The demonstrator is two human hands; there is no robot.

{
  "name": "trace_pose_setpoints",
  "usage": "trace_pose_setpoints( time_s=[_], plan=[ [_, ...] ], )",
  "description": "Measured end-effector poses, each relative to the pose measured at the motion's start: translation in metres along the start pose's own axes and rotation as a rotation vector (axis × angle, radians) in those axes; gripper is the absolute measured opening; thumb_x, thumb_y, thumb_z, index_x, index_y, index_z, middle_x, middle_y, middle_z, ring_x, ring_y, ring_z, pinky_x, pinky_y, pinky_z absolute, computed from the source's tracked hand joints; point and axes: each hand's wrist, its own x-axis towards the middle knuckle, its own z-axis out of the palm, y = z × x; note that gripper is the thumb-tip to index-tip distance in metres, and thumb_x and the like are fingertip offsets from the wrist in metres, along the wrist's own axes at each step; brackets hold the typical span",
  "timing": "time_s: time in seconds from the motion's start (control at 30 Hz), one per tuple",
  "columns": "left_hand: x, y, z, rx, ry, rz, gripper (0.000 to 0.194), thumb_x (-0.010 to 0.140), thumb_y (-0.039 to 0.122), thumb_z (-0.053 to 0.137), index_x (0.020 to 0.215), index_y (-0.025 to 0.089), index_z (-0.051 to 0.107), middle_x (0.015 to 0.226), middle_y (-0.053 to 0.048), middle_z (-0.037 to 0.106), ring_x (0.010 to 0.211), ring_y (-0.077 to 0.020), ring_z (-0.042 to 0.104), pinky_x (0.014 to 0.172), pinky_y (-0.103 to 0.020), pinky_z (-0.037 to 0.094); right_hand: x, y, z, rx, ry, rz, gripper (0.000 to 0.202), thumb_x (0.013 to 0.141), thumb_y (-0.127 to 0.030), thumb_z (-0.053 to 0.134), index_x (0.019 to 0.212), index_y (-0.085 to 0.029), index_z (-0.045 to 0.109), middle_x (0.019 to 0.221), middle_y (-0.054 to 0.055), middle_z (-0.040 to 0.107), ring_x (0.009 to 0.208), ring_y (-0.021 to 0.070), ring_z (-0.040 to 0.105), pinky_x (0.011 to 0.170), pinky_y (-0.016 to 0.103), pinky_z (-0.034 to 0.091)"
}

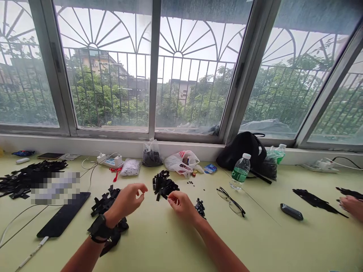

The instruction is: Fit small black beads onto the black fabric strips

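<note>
My left hand (129,200), with a black watch (100,226) on its wrist, is raised over the table. Its fingers are loosely curled, a gap shows between thumb and forefinger, and nothing is visible in it. Beneath and beside it lies a heap of short black strips (104,202). My right hand (183,207) has its fingertips drawn together at the near edge of a second pile of black strips (164,183); what they pinch is hidden. Just right of that hand is a cluster of small dark round pieces (200,207), partly covered by it.
Left are a phone (64,215) on a cable and more black strips (36,173). Bags (130,167) and a power strip (110,161) line the sill. Glasses (231,202), a water bottle (240,172) and a dark case (291,211) stand right, near another person's hand (351,206).
</note>
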Motion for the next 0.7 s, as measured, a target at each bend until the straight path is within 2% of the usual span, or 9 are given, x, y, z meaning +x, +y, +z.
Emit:
trace_pose_setpoints(
  time_s=[0.03,0.1,0.2,0.3,0.43,0.57,0.7],
  plan=[
    [0.003,-0.011,-0.016,0.120,0.063,-0.059,0.019,0.079,0.026,0.059,0.090,0.027,0.074,0.088,-0.004,0.075,0.076,-0.0241,0.063,0.068,-0.032,0.041,0.000,0.001,0.000,-0.007,0.001,-0.003,0.013,0.087,-0.024,0.058,0.083,-0.020,0.070,0.073,0.002,0.067,0.065,0.0161,0.058,0.058,0.025,0.042],
    [0.008,-0.035,-0.043,0.345,0.118,-0.168,0.020,0.083,0.031,0.056,0.093,0.026,0.072,0.092,-0.005,0.074,0.079,-0.0259,0.064,0.067,-0.032,0.039,0.000,0.002,-0.001,-0.020,0.008,-0.009,0.013,0.087,-0.024,0.058,0.082,-0.020,0.069,0.072,0.002,0.066,0.064,0.0159,0.058,0.059,0.025,0.041],
    [0.008,-0.065,-0.064,0.485,0.036,-0.274,0.023,0.083,0.041,0.057,0.090,0.024,0.071,0.095,-0.008,0.074,0.089,-0.0288,0.065,0.067,-0.031,0.039,0.001,0.003,-0.004,-0.034,0.023,-0.016,0.014,0.086,-0.024,0.058,0.078,-0.020,0.069,0.069,0.001,0.066,0.061,0.0157,0.057,0.059,0.026,0.041],
    [0.001,-0.084,-0.064,0.547,-0.044,-0.311,0.029,0.083,0.047,0.058,0.086,0.022,0.072,0.098,-0.011,0.074,0.090,-0.0305,0.066,0.067,-0.031,0.040,0.001,0.003,-0.006,-0.042,0.029,-0.015,0.016,0.086,-0.025,0.057,0.077,-0.020,0.069,0.068,0.001,0.065,0.061,0.0155,0.056,0.059,0.026,0.040],
    [-0.006,-0.096,-0.056,0.621,-0.069,-0.300,0.022,0.085,0.034,0.053,0.080,0.021,0.071,0.094,-0.013,0.074,0.086,-0.0301,0.067,0.064,-0.031,0.037,0.000,0.002,-0.007,-0.059,0.029,-0.010,0.016,0.086,-0.024,0.056,0.077,-0.020,0.069,0.069,0.002,0.066,0.060,0.0156,0.056,0.059,0.026,0.040],
    [-0.006,-0.094,-0.059,0.691,-0.050,-0.305,0.022,0.086,0.025,0.048,0.074,0.020,0.066,0.086,-0.012,0.072,0.078,-0.0281,0.066,0.062,-0.030,0.033,0.001,0.002,-0.014,-0.078,0.046,-0.018,0.017,0.087,-0.026,0.056,0.077,-0.020,0.069,0.070,0.002,0.066,0.062,0.0164,0.056,0.060,0.026,0.042],
    [-0.004,-0.081,-0.062,0.671,0.052,-0.315,0.025,0.090,0.034,0.044,0.074,0.021,0.059,0.079,-0.009,0.069,0.073,-0.0249,0.062,0.060,-0.028,0.031,0.006,0.011,-0.041,-0.117,0.115,0.000,0.019,0.087,-0.029,0.056,0.078,-0.019,0.070,0.069,0.003,0.066,0.062,0.0175,0.056,0.061,0.027,0.042]
  ],
)
